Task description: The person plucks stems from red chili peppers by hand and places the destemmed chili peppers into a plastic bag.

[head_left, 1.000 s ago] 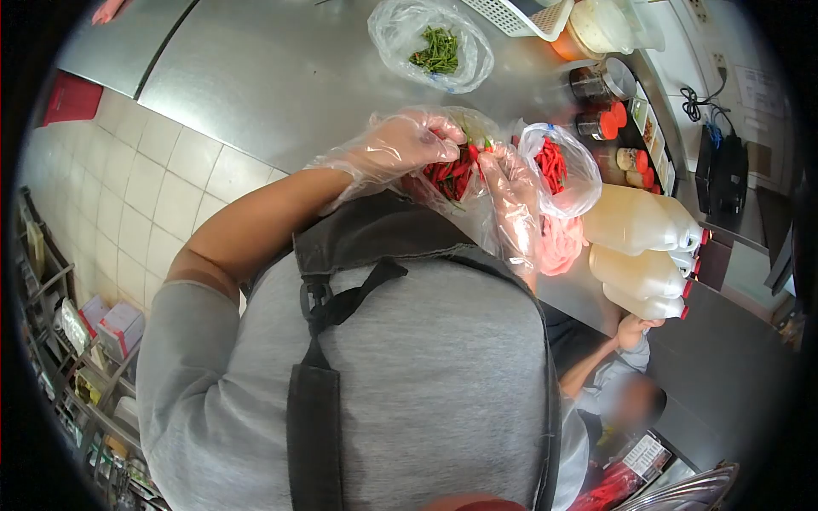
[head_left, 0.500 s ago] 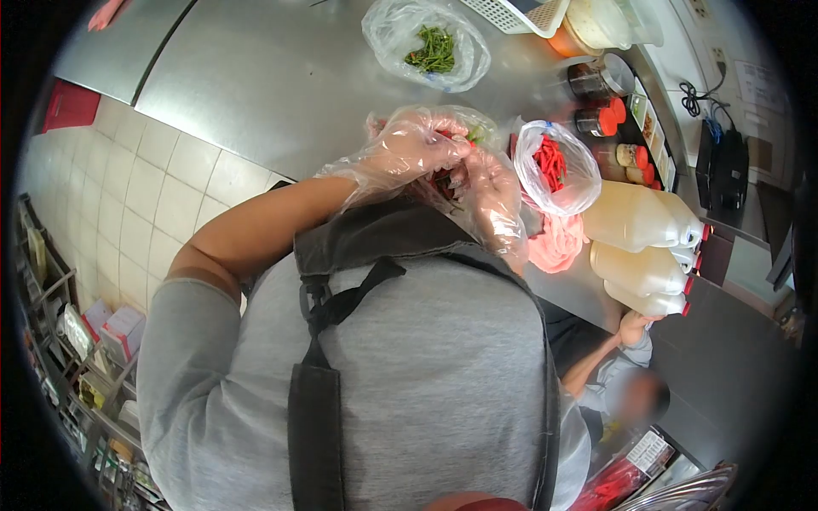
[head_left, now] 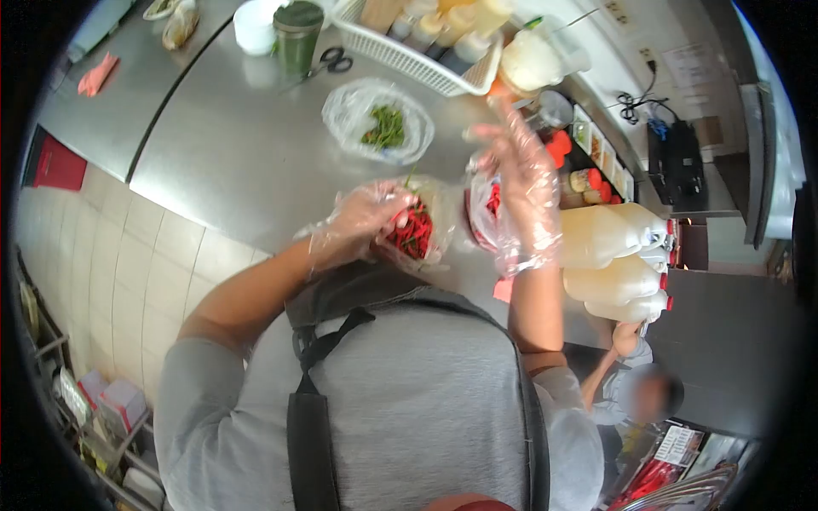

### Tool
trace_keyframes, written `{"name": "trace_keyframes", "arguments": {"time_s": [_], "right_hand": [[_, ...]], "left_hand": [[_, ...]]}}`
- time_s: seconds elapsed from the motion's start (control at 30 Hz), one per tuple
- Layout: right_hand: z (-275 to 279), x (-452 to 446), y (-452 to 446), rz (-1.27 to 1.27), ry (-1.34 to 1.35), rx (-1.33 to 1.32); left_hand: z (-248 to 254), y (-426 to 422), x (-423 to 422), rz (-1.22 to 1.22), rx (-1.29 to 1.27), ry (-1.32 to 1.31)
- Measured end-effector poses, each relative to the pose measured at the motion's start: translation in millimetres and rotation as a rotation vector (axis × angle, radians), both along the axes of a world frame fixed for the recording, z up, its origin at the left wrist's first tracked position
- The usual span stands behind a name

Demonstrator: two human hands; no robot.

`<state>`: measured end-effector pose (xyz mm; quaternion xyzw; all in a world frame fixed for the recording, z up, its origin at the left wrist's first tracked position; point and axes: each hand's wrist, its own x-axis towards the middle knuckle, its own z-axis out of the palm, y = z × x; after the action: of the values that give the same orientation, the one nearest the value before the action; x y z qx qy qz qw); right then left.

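A clear plastic bag of red chilies (head_left: 412, 232) stands in front of me at the counter's edge. My left hand (head_left: 362, 213), in a clear plastic glove, has its fingers curled over the chilies at the bag's mouth; a green stem sticks up beside them. My right hand (head_left: 527, 183), also gloved, is raised with fingers spread and holds nothing I can see. Partly hidden behind it is a second bag with stemless red chilies (head_left: 493, 200). Farther back lies an open plastic bag (head_left: 341, 128) with green chili stems (head_left: 385, 128) in it.
Large jugs of pale liquid (head_left: 601, 234) stand at the right, near a co-worker's arm (head_left: 626, 341). A white basket of bottles (head_left: 409, 60), scissors (head_left: 334, 61), a green container (head_left: 297, 38) and red-lidded jars (head_left: 588, 180) line the back. A pink cloth (head_left: 98, 75) lies far left.
My hands were together over the chili bag, pinching. Now the right hand has swung away to the right and opened, while the left stays at the bag. The view has shifted, showing more of the counter's back.
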<state>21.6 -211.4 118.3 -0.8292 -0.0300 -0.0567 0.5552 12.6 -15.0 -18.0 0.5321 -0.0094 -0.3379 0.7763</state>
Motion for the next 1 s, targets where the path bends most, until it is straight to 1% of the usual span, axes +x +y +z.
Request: {"name": "trace_keyframes", "arguments": {"time_s": [0.03,0.1,0.13,0.2,0.23,0.27,0.3,0.33,0.43,0.53,0.63,0.7,0.77,0.8,0.97,1.0], "right_hand": [[28,8,4,0.016,-0.039,0.008],[66,28,7,0.078,-0.229,-0.174],[81,36,8,0.127,-0.277,-0.185],[123,50,26,0.165,-0.380,-0.202],[148,56,34,0.202,-0.452,-0.214],[179,62,35,0.185,-0.326,-0.228],[200,70,36,0.174,-0.353,-0.237],[218,80,38,0.190,-0.415,-0.282],[254,106,38,0.247,-0.573,-0.407],[277,114,41,0.263,-0.600,-0.472],[280,102,43,0.250,-0.588,-0.417],[275,128,25,0.214,-0.565,-0.444],[264,141,15,0.291,-0.712,-0.432],[255,138,12,0.281,-0.709,-0.434],[182,90,17,0.304,-0.492,-0.113],[163,81,18,0.311,-0.452,-0.050]], "left_hand": [[8,2,1,-0.007,-0.007,-0.034],[24,8,-3,-0.085,0.048,0.077],[24,10,-6,-0.086,0.044,0.052],[17,11,-7,-0.087,-0.025,0.149],[15,12,-9,-0.094,-0.028,0.121],[13,12,-11,-0.094,-0.087,0.150],[13,13,-11,-0.095,-0.146,0.179],[15,13,-11,-0.105,-0.150,0.156],[17,13,-13,-0.116,-0.168,0.183],[20,17,-12,-0.138,-0.199,0.214],[20,17,-11,-0.143,-0.249,0.232],[18,16,-10,-0.155,-0.226,0.240],[17,13,-8,-0.164,-0.206,0.245],[18,12,-8,-0.159,-0.217,0.243],[24,15,-7,-0.155,-0.249,0.255],[25,15,-5,-0.126,-0.219,0.201]]}}
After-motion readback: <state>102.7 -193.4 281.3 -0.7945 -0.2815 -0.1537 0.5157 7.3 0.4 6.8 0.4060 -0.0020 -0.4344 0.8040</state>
